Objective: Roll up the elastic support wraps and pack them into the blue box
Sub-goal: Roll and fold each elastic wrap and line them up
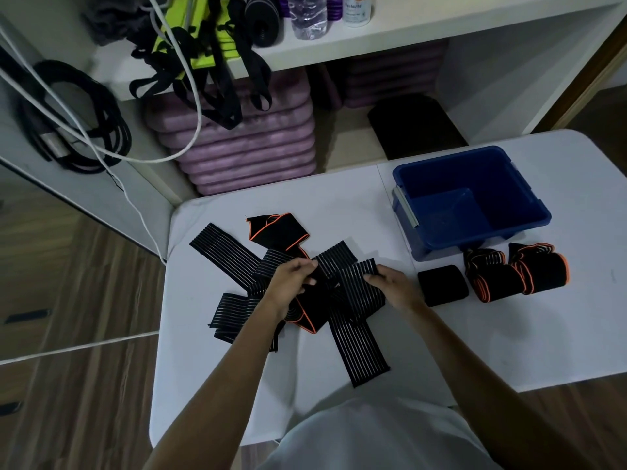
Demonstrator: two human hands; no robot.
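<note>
Both my left hand [294, 279] and right hand [393, 285] pinch one striped wrap [353, 276] over the tangled pile; fingertips partly hidden, so which strip is apparently uncertain.

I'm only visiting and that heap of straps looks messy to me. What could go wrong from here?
Tangle: both hands, left and right, grip straps in a crossed pile, so pulling one out may drag others along.
Unrolling: three rolls lie loose on the table, not yet in the blue box; a nudge could loosen them.
Slipping: one strap end lies near the table's front edge and might slide off.
</note>
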